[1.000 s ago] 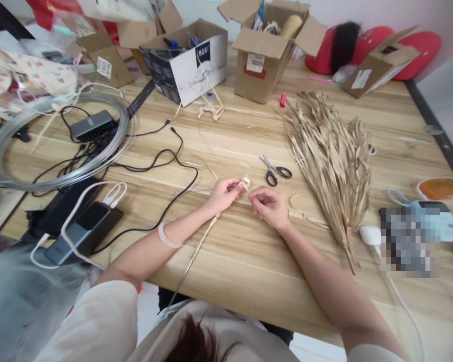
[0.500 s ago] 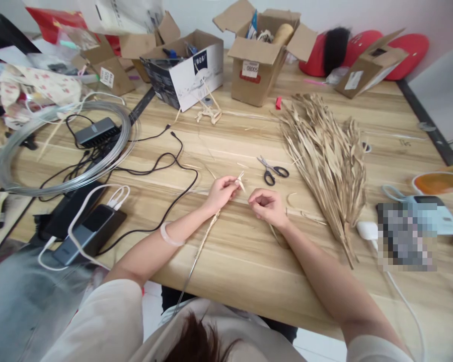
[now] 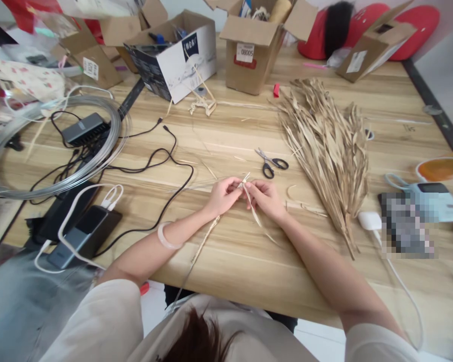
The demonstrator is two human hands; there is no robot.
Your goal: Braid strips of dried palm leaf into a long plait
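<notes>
My left hand (image 3: 223, 195) pinches the top of a thin wire stem wrapped in dried leaf (image 3: 206, 239), which runs back toward my body over the table edge. My right hand (image 3: 266, 198) is closed right beside it, fingertips meeting the left hand's, gripping a narrow dried leaf strip (image 3: 255, 213) that trails down and to the right. Both hands rest on the wooden table (image 3: 234, 256). A white bangle sits on my left wrist.
Black-handled scissors (image 3: 271, 163) lie just beyond my hands. A big bundle of dried leaves (image 3: 330, 151) lies to the right. A coil of wire (image 3: 49, 146), black cables and power banks (image 3: 83, 234) sit at left. Open cardboard boxes (image 3: 249, 50) line the far edge.
My right hand has moved left to meet my left hand and now holds a leaf strip at the stem's tip. The camera has tilted slightly downward.
</notes>
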